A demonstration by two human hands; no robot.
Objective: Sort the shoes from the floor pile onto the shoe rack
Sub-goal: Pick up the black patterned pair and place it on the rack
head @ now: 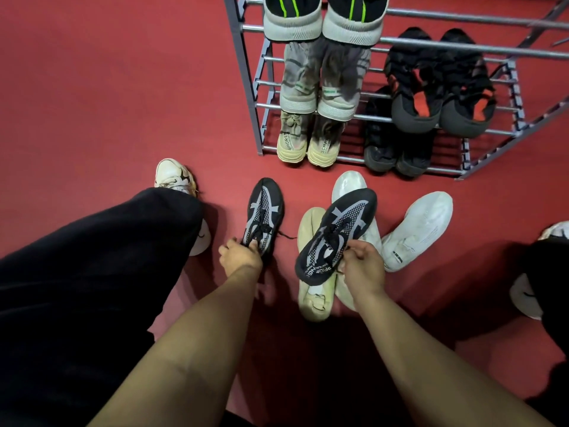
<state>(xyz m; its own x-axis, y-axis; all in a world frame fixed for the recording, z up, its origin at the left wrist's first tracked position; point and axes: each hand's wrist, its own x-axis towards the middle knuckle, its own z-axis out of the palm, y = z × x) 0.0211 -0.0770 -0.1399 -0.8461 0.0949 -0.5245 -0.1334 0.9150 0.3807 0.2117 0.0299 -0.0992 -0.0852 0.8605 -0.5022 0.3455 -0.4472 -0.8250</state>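
Two matching black-and-grey mesh shoes are in my hands. My left hand (pixel 241 255) grips the left black shoe (pixel 264 211) at its heel, toe pointing toward the rack. My right hand (pixel 363 266) holds the right black shoe (pixel 338 232) by its collar, lifted and tilted over the pile. Under it lie a beige shoe (pixel 311 291) and a white shoe (pixel 349 183); another white shoe (pixel 421 226) lies to the right. The grey metal shoe rack (pixel 246 72) stands beyond, holding several pairs.
On the rack sit cream shoes (pixel 304 146), grey shoes (pixel 320 87), black-and-green shoes (pixel 323 20), black-and-orange shoes (pixel 440 97) and black shoes (pixel 394 149). My black trouser leg (pixel 92 272) and white sneaker (pixel 174 175) are at left. The floor is red.
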